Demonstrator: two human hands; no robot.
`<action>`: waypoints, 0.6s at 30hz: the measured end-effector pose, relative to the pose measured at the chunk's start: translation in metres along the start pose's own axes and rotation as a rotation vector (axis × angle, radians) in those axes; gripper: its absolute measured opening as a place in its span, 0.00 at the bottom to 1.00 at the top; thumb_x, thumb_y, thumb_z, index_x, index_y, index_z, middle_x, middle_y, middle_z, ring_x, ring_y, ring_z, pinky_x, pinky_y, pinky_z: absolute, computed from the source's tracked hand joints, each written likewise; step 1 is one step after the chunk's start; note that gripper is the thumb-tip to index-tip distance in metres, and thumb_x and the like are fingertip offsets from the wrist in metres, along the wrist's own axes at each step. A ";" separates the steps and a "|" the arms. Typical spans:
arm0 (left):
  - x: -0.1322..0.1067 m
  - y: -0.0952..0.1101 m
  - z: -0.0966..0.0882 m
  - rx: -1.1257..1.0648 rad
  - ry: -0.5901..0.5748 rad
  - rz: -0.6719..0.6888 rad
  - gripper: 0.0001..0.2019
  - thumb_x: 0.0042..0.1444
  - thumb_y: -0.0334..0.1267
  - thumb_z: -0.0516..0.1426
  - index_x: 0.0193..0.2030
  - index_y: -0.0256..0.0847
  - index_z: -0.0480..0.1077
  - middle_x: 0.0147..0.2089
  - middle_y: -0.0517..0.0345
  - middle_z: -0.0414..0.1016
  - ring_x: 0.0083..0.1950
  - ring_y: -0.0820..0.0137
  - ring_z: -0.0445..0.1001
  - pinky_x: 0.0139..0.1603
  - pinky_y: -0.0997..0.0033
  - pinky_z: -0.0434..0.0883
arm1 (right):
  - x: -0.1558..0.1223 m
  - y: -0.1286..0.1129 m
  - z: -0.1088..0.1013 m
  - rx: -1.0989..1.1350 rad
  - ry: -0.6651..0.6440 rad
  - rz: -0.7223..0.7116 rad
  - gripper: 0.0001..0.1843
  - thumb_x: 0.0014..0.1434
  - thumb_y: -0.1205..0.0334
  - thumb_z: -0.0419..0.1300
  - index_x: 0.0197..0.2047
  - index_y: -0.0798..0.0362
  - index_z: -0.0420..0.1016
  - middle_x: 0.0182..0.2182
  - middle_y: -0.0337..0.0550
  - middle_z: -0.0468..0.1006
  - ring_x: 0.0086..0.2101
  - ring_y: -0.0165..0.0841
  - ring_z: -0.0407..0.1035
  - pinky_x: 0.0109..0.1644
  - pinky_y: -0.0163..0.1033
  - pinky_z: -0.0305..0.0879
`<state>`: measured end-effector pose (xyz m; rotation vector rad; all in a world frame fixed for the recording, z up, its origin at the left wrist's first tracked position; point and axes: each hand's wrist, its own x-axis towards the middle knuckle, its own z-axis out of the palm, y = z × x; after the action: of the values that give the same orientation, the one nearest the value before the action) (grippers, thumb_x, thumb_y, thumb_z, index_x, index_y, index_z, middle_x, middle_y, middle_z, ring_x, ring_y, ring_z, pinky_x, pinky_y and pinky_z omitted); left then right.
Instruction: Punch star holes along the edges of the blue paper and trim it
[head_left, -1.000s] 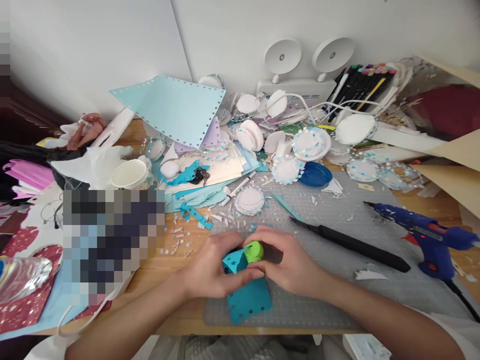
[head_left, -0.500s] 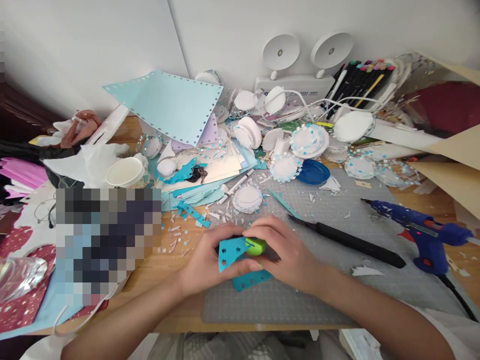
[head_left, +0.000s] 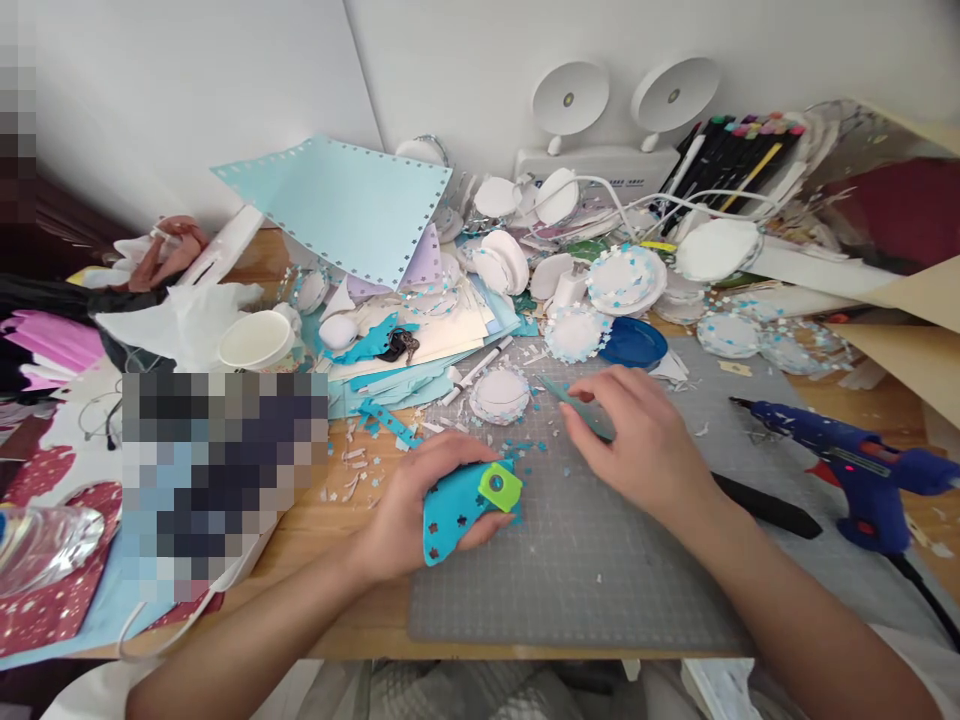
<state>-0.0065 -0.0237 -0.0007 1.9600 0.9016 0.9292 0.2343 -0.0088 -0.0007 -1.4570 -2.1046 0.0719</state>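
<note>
My left hand (head_left: 405, 515) grips a piece of blue paper (head_left: 448, 510) with flower-shaped holes and a small lime-green craft punch (head_left: 500, 487); the paper sits in the punch. My right hand (head_left: 637, 440) is empty over the grey cutting mat (head_left: 555, 600), thumb and forefinger apart around a thin teal strip (head_left: 555, 388). Whether the fingertips touch the strip I cannot tell. Under the right wrist lies a long black tool (head_left: 772, 508), its narrow end hidden by the hand. Tiny blue punched shapes (head_left: 517, 447) are scattered just past the green punch.
A blue hot glue gun (head_left: 847, 450) lies at the right, its small light lit red. White discs edged with tiny stars (head_left: 576, 332) crowd the back. At the left stand a paper cup (head_left: 256, 340) and a clear bottle (head_left: 52, 540). A blue lid (head_left: 636, 343) lies behind my right hand.
My right hand has let go of the punch and moved right and away, to the teal strip. My left hand keeps the paper and punch, now turned. Blue bits have appeared on the mat.
</note>
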 end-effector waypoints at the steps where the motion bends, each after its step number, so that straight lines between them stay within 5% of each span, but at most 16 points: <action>1: 0.000 0.000 0.000 0.002 -0.008 0.008 0.19 0.46 0.37 0.67 0.46 0.40 0.70 0.43 0.53 0.76 0.44 0.65 0.75 0.47 0.67 0.70 | 0.000 0.007 0.003 -0.085 -0.041 0.037 0.03 0.58 0.64 0.57 0.37 0.54 0.69 0.33 0.49 0.71 0.38 0.45 0.65 0.43 0.49 0.62; 6: -0.002 0.001 0.000 0.007 -0.047 -0.034 0.19 0.49 0.36 0.65 0.48 0.42 0.69 0.45 0.54 0.77 0.45 0.66 0.75 0.48 0.67 0.70 | 0.001 0.022 0.010 -0.099 -0.167 0.061 0.03 0.60 0.65 0.56 0.33 0.53 0.68 0.30 0.46 0.71 0.35 0.42 0.66 0.38 0.46 0.62; 13: -0.003 0.005 -0.001 -0.023 -0.060 -0.060 0.18 0.48 0.37 0.65 0.47 0.41 0.70 0.43 0.54 0.77 0.42 0.66 0.76 0.47 0.67 0.71 | 0.005 -0.007 -0.012 0.448 0.147 0.255 0.04 0.63 0.59 0.54 0.40 0.49 0.65 0.35 0.45 0.72 0.35 0.36 0.70 0.36 0.41 0.67; 18: -0.003 0.003 -0.003 -0.012 -0.071 -0.015 0.19 0.47 0.35 0.64 0.47 0.41 0.69 0.42 0.55 0.76 0.42 0.67 0.75 0.46 0.68 0.71 | -0.002 -0.016 -0.021 0.817 -0.051 0.208 0.09 0.63 0.55 0.56 0.45 0.46 0.64 0.30 0.40 0.70 0.28 0.31 0.68 0.29 0.35 0.67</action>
<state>-0.0093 -0.0264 0.0021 1.9604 0.8672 0.8489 0.2315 -0.0225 0.0223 -1.1409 -1.6271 0.9357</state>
